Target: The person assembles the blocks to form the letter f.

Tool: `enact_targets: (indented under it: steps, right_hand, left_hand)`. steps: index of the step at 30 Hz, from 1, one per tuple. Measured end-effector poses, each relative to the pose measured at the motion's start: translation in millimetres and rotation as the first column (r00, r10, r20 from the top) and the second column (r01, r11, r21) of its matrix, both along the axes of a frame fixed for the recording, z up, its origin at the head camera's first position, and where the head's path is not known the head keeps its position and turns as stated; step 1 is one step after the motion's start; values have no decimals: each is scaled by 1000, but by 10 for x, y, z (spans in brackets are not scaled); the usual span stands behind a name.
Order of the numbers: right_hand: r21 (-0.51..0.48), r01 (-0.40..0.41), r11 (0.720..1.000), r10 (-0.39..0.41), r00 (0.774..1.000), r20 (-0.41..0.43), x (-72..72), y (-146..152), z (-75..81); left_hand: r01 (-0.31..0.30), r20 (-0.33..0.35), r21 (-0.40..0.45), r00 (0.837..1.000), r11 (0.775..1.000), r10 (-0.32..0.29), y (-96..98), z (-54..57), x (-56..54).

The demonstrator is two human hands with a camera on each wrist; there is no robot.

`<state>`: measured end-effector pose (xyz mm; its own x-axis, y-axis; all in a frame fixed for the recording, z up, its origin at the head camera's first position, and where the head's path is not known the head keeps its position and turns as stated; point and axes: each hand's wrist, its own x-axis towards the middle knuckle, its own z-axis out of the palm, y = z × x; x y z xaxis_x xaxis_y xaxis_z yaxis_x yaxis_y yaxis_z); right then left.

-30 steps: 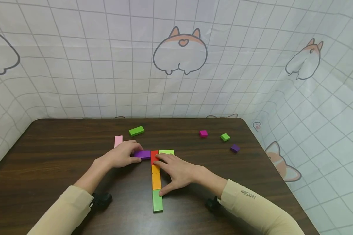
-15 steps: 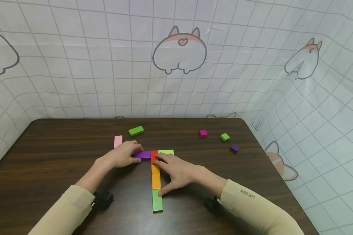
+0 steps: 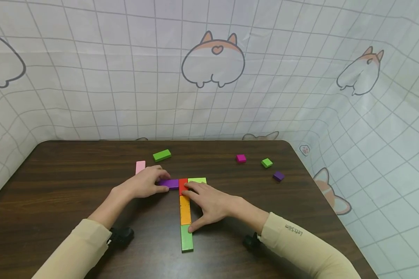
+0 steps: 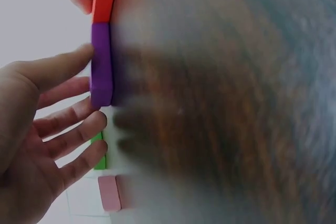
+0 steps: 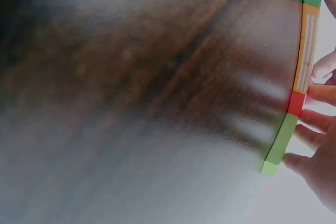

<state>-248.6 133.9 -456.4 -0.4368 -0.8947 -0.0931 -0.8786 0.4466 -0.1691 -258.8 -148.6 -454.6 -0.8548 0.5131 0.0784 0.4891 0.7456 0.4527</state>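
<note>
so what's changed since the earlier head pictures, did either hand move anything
Nothing visibly changed in the head view: no block moved, and neither hand took hold of or let go of anything. The left hand still pinches the long purple block, and the right hand still spreads from the red block to the near green block.

Lime block (image 3: 198,180) partly hidden behind right hand (image 3: 213,203) in head view
</note>
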Motion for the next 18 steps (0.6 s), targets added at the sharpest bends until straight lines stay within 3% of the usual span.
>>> enact_targets:
  steps: [6, 15, 18]
  right_hand:
    - [8, 9, 1000, -9, 1000, 7, 7, -3, 8]
    - [7, 15, 1000, -15, 1000, 0, 16, -4, 0]
    - [3, 9, 1000, -9, 1000, -4, 20, -6, -2]
  left_hand:
    - [-48, -14, 58, 999, 997, 49, -117, 50, 25]
    - [-114, -134, 116, 983, 987, 129, -368, 108, 7]
    - [-145, -147, 140, 975, 980, 165, -466, 115, -1]
